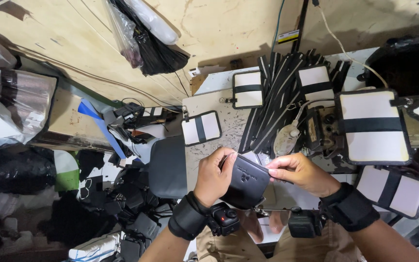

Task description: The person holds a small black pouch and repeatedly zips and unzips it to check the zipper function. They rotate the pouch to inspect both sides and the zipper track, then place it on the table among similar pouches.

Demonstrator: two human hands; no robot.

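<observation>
A small black zippered pouch (246,180) is held up in front of me, above my lap. My left hand (213,174) grips its left side, fingers wrapped over the top corner by the zipper. My right hand (297,172) pinches the pouch's upper right edge, at the end of the zipper. Both wrists carry black bands with small cameras.
A worktable (226,127) holds white panels with black straps (200,128) (373,127), a bundle of black zipper strips (280,97) and a sewing machine part (322,130). A heap of black pouches (127,204) lies on the floor at left. Black plastic bags (153,48) hang on the wall.
</observation>
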